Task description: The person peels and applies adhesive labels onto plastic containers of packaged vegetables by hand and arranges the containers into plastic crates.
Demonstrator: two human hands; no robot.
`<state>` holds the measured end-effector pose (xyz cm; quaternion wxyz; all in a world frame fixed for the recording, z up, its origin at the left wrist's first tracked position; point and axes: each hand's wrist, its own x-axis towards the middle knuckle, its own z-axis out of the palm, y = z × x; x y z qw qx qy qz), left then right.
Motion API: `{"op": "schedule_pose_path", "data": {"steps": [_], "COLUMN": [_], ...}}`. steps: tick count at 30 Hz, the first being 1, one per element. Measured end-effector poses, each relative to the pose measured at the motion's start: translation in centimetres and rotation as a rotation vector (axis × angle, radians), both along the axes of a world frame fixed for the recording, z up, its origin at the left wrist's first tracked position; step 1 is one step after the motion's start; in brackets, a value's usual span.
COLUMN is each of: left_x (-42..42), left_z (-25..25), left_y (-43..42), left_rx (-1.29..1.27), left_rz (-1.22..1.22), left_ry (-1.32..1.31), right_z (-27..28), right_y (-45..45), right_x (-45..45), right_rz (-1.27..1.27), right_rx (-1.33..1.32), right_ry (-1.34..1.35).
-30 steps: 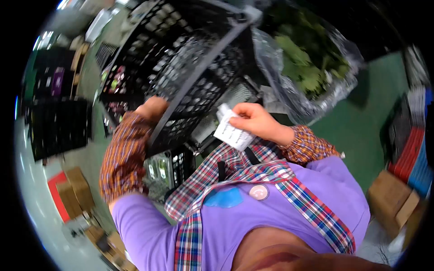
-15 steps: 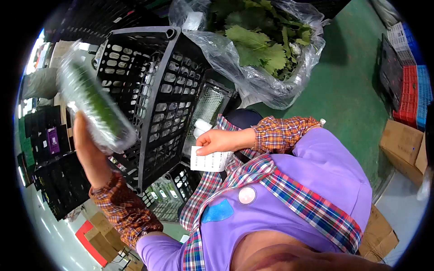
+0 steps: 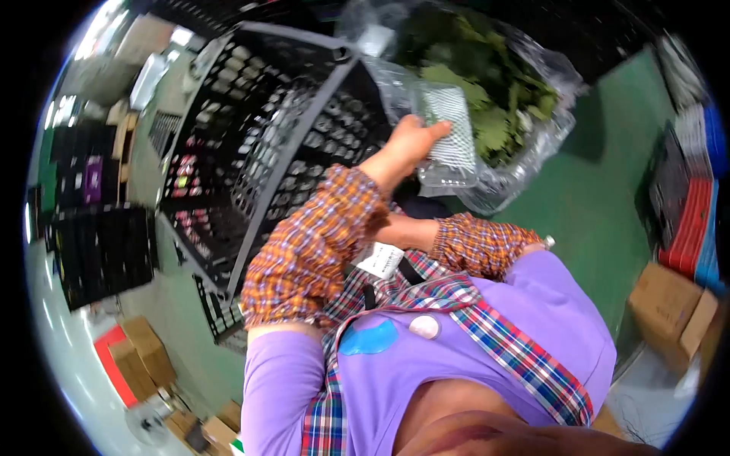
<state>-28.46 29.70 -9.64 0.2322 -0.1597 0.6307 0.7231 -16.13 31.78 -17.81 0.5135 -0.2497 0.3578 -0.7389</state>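
Held up over the bag of leafy greens [image 3: 487,99] is a clear plastic tray pack [image 3: 450,140] with a white-and-green patterned face towards me. My left hand [image 3: 411,144] is closed on its near side, thumb across the face. Across my body, my right hand [image 3: 401,231] lies partly behind the left sleeve, its fingers hidden. A white printed paper label [image 3: 380,261] hangs just below it, in the same place against the hand as before. Beside my left forearm stands a tilted black plastic crate [image 3: 266,152] with slotted walls.
Stacked black crates [image 3: 103,251] and cardboard boxes [image 3: 144,353] are on the left. To the right are red crates [image 3: 684,228] and a cardboard box [image 3: 669,308] on the green floor [image 3: 578,220].
My left hand has swung from the far left across to the greens. It held a wrapped pack with something long and green inside; now a patterned face shows. My right hand stays near my waist.
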Motion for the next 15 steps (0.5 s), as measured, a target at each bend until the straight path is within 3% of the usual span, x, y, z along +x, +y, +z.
{"op": "schedule_pose_path", "data": {"steps": [4,5,6,8,12,15], "left_x": [-0.2,-0.5,0.1,0.0,1.7,1.7], "left_z": [-4.1,-5.7,-4.3,-6.3,-4.7,-7.4], "left_y": [-1.4,-1.7,-1.8,-2.1,-3.1,-2.9], "left_rx": [-0.125,-0.358,-0.411,-0.512,-0.574,-0.549], "left_rz": [0.025,0.022,-0.007,0.009,0.051,0.073], "left_ry": [0.175,0.147,0.103,0.129,0.141,0.120], "right_z": [-1.2,-1.5,-1.7,-2.3,-3.5,-3.9], "right_y": [-0.4,-0.4,-0.2,0.2,0.8,1.3], "right_x": [0.3,0.2,0.3,0.0,-0.1,0.0], "right_rz": [0.055,0.069,0.078,0.093,0.117,0.157], "right_rx": [0.134,0.155,0.176,0.217,0.269,0.321], "right_ry": [0.029,0.034,0.042,0.062,0.098,0.166]}}
